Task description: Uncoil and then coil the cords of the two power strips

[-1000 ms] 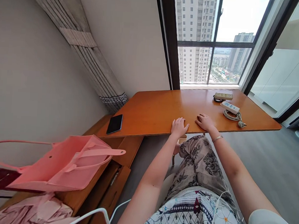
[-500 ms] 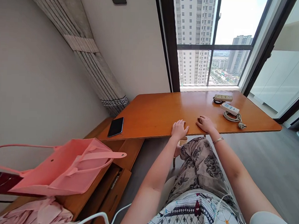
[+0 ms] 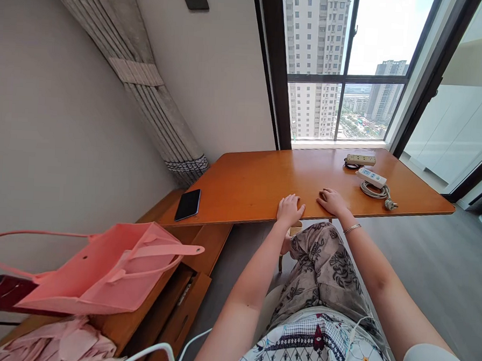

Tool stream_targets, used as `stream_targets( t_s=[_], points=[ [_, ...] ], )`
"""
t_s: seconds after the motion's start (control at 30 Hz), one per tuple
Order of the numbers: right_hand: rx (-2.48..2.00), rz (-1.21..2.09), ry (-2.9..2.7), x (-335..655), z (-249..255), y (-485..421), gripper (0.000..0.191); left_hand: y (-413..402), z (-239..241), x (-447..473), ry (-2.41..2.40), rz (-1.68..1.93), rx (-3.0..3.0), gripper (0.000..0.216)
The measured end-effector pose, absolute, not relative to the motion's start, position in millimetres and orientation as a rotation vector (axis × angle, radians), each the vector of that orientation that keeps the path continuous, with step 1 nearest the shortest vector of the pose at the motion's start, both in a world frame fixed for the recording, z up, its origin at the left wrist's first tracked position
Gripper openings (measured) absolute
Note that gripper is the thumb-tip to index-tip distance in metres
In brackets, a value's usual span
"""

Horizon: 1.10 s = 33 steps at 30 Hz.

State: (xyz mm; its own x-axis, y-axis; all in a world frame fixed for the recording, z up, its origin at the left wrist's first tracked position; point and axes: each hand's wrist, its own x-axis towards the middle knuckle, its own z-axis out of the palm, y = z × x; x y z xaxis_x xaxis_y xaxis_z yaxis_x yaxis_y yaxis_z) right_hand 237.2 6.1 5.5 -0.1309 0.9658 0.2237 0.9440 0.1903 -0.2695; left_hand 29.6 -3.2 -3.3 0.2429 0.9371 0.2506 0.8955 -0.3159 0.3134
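On the near edge of the table [image 3: 257, 181]: left hand [image 3: 290, 209] and right hand [image 3: 332, 200], side by side, palms down, fingers loosely spread, holding nothing.

Likely risk: pressing hard on that overhanging edge, rocking or shifting the table. Could then send the phone [image 3: 187, 204], lying right at the table's left corner, over the rim. Less likely: sweeping right and snagging the coiled cable [image 3: 375, 191] beside the white power strip [image 3: 371, 177] toward the table's far right.

Compared with 0.5 s ago, almost nothing different: same 2 hands on the same edge, phone and strip unmoved, only a slight shift of view.
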Motion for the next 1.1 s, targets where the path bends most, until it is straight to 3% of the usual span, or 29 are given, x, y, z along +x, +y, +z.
stream_targets(
  t_s=[1.1],
  points=[
    [-1.790, 0.078, -2.118, 238.2, 2.3, 9.3, 0.044, -2.6, -3.7, 29.3, 1.784, 0.597, 2.398, 0.041]
  ],
)
